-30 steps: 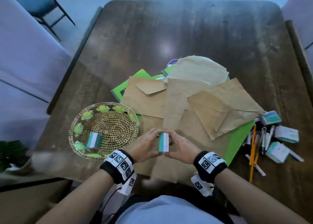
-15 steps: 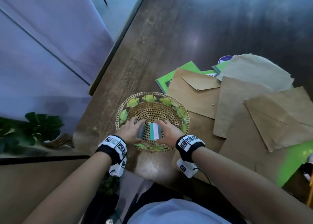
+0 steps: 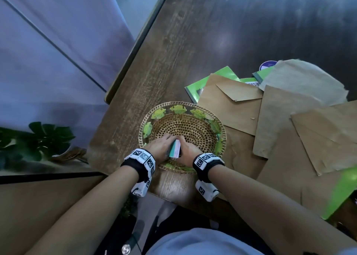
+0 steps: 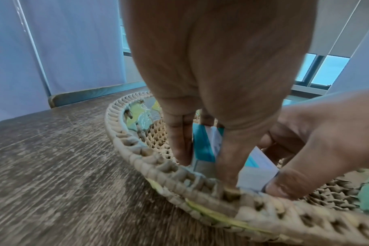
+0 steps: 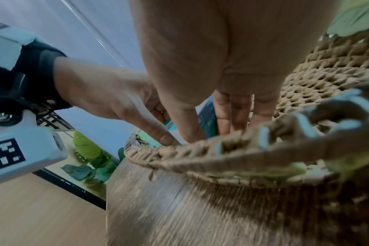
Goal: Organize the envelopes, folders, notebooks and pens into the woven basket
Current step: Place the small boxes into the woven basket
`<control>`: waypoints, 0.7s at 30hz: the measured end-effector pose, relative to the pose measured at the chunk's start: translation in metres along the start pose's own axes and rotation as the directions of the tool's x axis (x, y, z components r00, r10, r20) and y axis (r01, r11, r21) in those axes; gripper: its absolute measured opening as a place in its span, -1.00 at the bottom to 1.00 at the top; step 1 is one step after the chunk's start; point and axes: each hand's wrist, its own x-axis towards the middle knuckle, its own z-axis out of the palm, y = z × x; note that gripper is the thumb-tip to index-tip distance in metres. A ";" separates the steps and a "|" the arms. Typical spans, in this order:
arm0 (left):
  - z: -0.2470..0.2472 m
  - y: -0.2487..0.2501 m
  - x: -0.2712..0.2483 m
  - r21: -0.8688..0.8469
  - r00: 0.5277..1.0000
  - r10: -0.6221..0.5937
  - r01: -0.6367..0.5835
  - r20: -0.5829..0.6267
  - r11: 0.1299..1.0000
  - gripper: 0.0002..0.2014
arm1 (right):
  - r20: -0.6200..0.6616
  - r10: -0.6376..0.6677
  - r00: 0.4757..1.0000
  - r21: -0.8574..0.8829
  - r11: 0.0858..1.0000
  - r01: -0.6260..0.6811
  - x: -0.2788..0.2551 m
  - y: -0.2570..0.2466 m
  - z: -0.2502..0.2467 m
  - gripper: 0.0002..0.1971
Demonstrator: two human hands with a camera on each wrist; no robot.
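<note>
The round woven basket (image 3: 181,105) with green leaf trim sits at the table's near left corner. Both hands are inside it, by the near rim (image 4: 137,149). My right hand (image 3: 186,150) holds a small teal-and-white box (image 3: 174,148) between thumb and fingers (image 5: 232,116). Beside that box stands a second small box (image 4: 203,146), pinched by my left hand (image 3: 162,146) between a finger and the thumb. The two boxes touch. Brown envelopes (image 3: 231,108) lie on green notebooks (image 3: 222,75) to the basket's right. No pens are in view.
The dark wooden table (image 3: 193,42) stretches away behind the basket, its left edge close by. A leafy plant (image 3: 38,139) stands on the floor at the left. More crumpled brown paper (image 3: 305,81) covers the right side.
Both hands carried the small box from above the envelopes leftward into the basket and lowered it next to the box lying there. My left hand took hold of that second box.
</note>
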 end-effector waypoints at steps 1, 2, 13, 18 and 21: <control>-0.001 0.000 0.000 0.002 1.000 0.005 -0.005 0.001 1.000 -0.44 | 0.007 -0.002 1.000 -0.001 1.000 0.002 0.000 0.000 0.000 -0.25; -0.001 0.000 0.000 0.007 1.000 0.007 -0.007 0.007 1.000 -0.44 | 0.018 -0.010 1.000 -0.002 1.000 0.010 0.000 0.000 -0.002 -0.24; -0.004 0.004 0.003 0.149 0.998 -0.016 0.007 0.057 0.989 -0.21 | 0.046 0.049 0.998 0.050 0.997 -0.051 -0.004 0.002 -0.005 0.09; -0.006 0.015 -0.003 0.293 0.994 -0.099 0.079 0.054 0.953 0.08 | -0.001 0.037 0.999 0.101 0.994 -0.037 -0.027 0.012 -0.023 0.02; -0.013 0.039 -0.005 0.259 1.000 -0.009 0.016 -0.028 0.966 -0.01 | -0.072 0.019 0.997 0.123 0.992 -0.010 -0.048 0.026 -0.039 -0.17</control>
